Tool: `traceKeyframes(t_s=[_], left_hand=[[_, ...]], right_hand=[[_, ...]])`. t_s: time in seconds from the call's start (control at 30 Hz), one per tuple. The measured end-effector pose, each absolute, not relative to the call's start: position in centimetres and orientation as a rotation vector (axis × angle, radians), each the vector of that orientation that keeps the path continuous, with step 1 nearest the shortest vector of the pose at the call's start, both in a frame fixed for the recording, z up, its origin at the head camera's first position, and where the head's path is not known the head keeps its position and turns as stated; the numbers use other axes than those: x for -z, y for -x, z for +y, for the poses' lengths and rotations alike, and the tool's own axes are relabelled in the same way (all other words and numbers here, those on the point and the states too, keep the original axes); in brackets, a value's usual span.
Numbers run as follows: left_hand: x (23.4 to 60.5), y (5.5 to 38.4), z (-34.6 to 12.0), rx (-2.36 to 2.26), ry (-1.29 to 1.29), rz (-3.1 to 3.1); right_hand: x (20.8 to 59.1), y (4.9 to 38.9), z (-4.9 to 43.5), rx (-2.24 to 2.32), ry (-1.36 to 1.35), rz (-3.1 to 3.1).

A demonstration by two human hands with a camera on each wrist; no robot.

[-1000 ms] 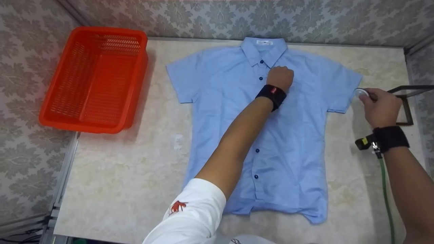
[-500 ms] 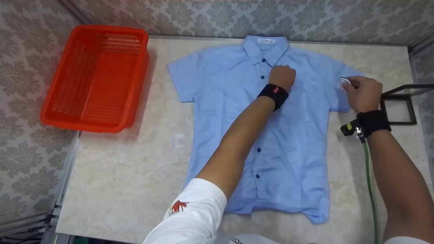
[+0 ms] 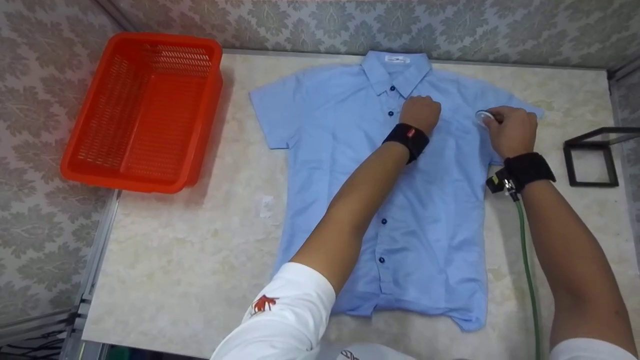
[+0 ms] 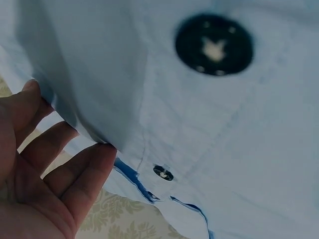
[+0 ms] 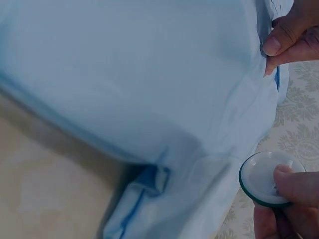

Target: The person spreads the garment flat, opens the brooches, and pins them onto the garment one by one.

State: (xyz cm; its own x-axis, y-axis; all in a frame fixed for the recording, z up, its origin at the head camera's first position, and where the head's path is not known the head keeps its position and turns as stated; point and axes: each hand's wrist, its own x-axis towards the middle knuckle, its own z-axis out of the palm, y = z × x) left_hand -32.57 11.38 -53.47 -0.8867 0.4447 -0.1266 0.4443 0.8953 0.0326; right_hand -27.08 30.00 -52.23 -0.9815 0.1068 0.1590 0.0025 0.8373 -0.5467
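A light blue short-sleeved shirt [image 3: 325, 120] lies spread face up, its collar at the far edge and dark buttons down the front. My left hand [image 3: 420, 114] is over the upper chest beside the button row; in the left wrist view its fingers [image 4: 94, 169] pinch an edge of the shirt cloth [image 4: 239, 139]. A round badge-like disc [image 5: 259, 179], white with a dark green rim, is held between thumb and fingers of my right hand [image 3: 512, 132], over the shirt's right-side shoulder. What is on the disc's other face is hidden.
A red plastic basket [image 3: 197, 150] stands at the table's back left. A dark open frame [image 3: 595, 184] rests near the right edge. Left of the shirt is a small whitish patch [image 3: 266, 206] on the table. A green cable [image 3: 527, 270] trails from my right wrist.
My right hand has come leftward with the disc, from beside the sleeve by the dark frame to over the shirt. The left hand stays at the chest.
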Motion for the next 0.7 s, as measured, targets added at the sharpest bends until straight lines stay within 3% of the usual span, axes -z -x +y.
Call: traceKeyframes(t_s=[0.7], left_hand=[[53.0,32.4,11.4,0.046,-0.728,2.917]], right_hand=[[52.8,27.9,28.8,-0.809,0.084,-2.864]])
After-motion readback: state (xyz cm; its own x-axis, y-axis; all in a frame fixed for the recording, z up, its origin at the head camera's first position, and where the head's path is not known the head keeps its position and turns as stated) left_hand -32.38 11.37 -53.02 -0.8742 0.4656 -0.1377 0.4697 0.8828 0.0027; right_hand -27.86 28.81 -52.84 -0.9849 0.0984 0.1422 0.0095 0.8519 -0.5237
